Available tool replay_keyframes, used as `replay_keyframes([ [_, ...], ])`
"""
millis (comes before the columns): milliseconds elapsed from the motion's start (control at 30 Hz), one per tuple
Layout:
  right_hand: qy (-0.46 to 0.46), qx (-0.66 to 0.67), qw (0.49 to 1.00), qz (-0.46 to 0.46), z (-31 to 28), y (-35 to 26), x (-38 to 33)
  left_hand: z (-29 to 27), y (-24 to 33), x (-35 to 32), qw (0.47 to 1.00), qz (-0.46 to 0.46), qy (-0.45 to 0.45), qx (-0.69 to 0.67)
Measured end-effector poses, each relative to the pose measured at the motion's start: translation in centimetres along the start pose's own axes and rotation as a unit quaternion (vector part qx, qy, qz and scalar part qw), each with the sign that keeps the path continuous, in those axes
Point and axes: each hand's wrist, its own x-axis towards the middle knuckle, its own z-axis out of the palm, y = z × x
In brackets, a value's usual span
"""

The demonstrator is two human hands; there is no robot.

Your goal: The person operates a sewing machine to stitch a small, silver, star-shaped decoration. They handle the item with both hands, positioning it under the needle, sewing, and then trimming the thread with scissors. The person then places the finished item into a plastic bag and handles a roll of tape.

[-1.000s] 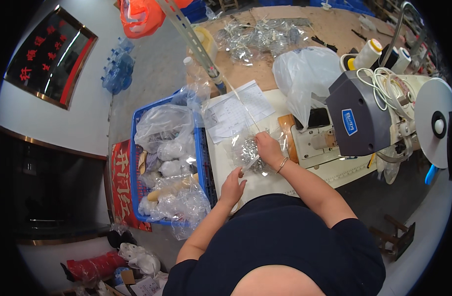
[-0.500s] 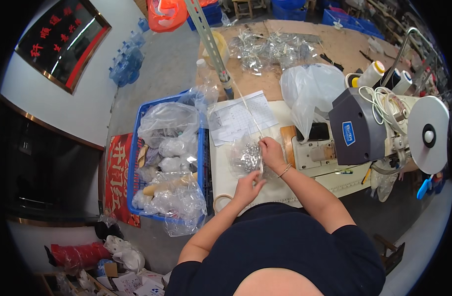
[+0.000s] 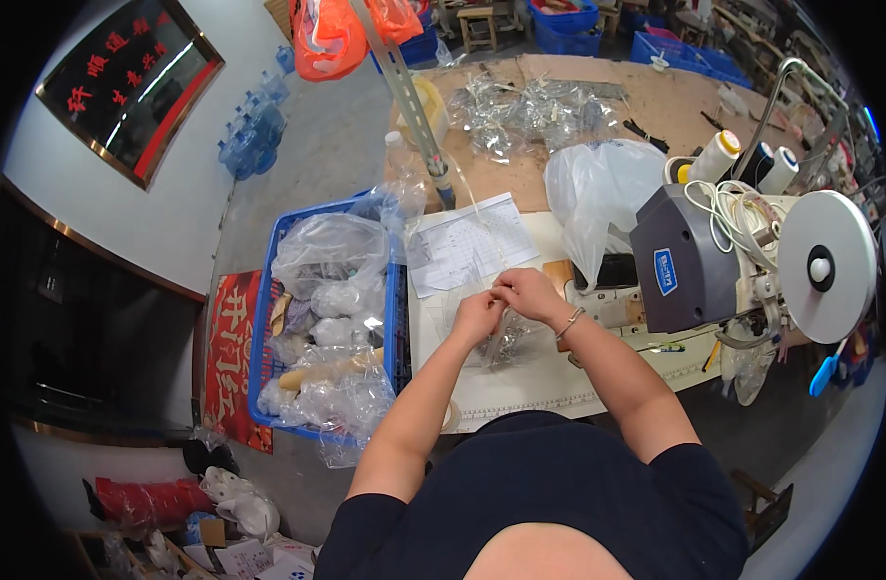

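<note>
My left hand [image 3: 479, 316] and my right hand [image 3: 532, 294] meet fingertip to fingertip over the white tabletop, both pinched closed. A thin white cord [image 3: 488, 230] slants down from beside the metal post to my right fingers, which grip it. What my left fingers pinch is hidden by the hands. Below them lies a clear plastic bag [image 3: 506, 346] with small shiny pieces in it, partly covered by the hands. Printed paper sheets [image 3: 472, 242] lie just beyond.
A blue crate [image 3: 396, 319] full of clear bags stands at left. The sewing machine [image 3: 689, 256] is at right, beside a white plastic bag [image 3: 602, 188]. The metal post [image 3: 409, 101] rises at the table's far side. More clear bags [image 3: 535, 111] lie on the brown table.
My left hand has moved up and away from me to meet my right hand. The bag of shiny pieces now sits under both hands, slightly nearer me and to the right.
</note>
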Motion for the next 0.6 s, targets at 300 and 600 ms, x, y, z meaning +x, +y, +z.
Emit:
replay_keyframes([
  [300, 0.152, -0.118, 0.973, -0.129, 1.8, 1.2, 4.4, 2.1, -3.1, -4.3, 0.963, 0.214, 0.153, 0.055],
  [600, 0.093, -0.089, 0.987, -0.094, 2.2, -0.8, 6.9, 0.2, -2.4, -1.3, 0.948, -0.013, 0.106, -0.298],
])
